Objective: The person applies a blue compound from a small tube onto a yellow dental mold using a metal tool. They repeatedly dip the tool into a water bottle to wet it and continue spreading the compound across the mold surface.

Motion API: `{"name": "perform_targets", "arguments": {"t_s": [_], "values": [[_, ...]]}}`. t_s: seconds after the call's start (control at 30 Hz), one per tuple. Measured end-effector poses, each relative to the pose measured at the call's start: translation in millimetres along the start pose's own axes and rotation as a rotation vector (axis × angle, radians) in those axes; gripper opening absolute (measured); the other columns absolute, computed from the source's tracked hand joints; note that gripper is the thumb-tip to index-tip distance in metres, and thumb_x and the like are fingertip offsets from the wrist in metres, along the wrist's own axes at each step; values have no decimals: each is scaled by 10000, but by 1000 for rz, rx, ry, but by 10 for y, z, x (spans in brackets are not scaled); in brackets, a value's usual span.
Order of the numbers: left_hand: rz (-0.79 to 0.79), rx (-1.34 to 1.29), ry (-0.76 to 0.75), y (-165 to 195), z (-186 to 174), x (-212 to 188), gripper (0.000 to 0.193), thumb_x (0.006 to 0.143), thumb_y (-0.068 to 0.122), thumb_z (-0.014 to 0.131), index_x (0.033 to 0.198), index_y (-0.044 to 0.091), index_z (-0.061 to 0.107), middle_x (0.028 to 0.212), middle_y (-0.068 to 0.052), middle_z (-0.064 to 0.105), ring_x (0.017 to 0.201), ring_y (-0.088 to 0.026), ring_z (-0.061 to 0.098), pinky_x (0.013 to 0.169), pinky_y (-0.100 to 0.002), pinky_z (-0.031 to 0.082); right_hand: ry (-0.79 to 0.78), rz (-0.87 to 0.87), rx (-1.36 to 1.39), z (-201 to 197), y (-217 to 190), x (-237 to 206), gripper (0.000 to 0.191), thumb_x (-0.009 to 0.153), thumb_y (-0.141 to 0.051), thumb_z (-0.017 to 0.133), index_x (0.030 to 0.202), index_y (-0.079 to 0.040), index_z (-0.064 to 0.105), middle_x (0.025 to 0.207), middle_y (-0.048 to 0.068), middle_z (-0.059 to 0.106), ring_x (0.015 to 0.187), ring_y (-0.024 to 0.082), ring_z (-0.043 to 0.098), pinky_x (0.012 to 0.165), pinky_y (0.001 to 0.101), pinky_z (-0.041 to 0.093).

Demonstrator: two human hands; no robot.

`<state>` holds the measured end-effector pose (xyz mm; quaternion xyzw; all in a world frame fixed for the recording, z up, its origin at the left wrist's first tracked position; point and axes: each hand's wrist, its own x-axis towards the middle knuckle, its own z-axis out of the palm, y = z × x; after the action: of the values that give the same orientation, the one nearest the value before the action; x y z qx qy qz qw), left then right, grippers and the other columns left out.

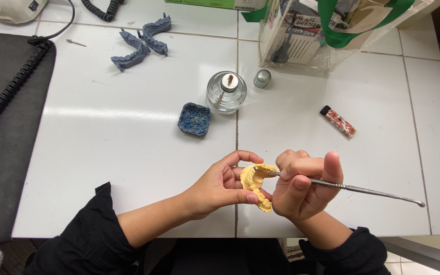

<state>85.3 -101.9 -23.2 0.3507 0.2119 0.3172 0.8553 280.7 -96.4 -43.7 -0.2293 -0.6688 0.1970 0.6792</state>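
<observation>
Our left hand (pixel 220 186) clasps the one yellow dental cast (pixel 258 185) by its outer rim, which we judge stiff, light and chip-prone, while our right hand (pixel 301 188) pinches the one thin metal carving tool (pixel 362 189) near its tip, resting against the cast's teeth just beside our left fingertips.

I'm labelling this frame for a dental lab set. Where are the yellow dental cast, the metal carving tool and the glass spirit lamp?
yellow dental cast (pixel 255 184), head view, on its tooth arch.
metal carving tool (pixel 373 191), head view, on the bare shaft.
glass spirit lamp (pixel 220 97), head view, on its glass body.
</observation>
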Motion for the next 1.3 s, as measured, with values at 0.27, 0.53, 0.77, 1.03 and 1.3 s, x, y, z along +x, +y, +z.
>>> {"name": "perform_targets", "arguments": {"t_s": [0.27, 0.53, 0.77, 1.03, 1.3], "values": [[6, 18, 2, -7, -16, 3, 699, 866, 112, 799, 1429, 11, 396, 1158, -203, 719, 1099, -218, 723, 1001, -319, 573, -27, 20, 1, 10, -16, 1, 543, 1154, -208, 417, 1656, -147, 220, 949, 22, 532, 597, 65, 409, 516, 243, 422], [6, 16, -3, 1, -21, 7, 688, 869, 111, 796, 1419, 12, 395, 1158, -208, 721, 1097, -227, 723, 1004, -315, 568, -12, 13, -6, 18, -11, 4, 541, 1150, -209, 419, 1651, -146, 226, 943, 22, 530, 595, 65, 413, 515, 235, 422], [10, -2, -18, -14, -32, -9, 697, 873, 70, 785, 1441, 16, 385, 1213, -195, 688, 1124, -235, 716, 1004, -341, 573, 3, 2, -12, 19, -8, 3, 550, 1148, -207, 422, 1655, -150, 216, 955, 23, 532, 592, 66, 415, 508, 232, 423], [43, 13, -39, 24, -8, -1, 680, 909, -1, 736, 1470, 35, 353, 1248, -262, 664, 1156, -282, 708, 1047, -385, 573, 145, 128, 149, 35, -36, 64, 357, 1167, -201, 458, 1507, -179, 355, 978, 55, 559, 672, 93, 498, 596, 275, 503], [523, 265, 416, 254, -270, 69, 713, 917, -96, 695, 1521, 28, 338, 1378, -186, 544, 1208, -260, 659, 1059, -392, 586, 273, 669, 502, 0, 368, 376, 180, 1134, -84, 494, 1282, 5, 546, 1306, 192, 644, 1157, 247, 703, 1084, 410, 607]]}}
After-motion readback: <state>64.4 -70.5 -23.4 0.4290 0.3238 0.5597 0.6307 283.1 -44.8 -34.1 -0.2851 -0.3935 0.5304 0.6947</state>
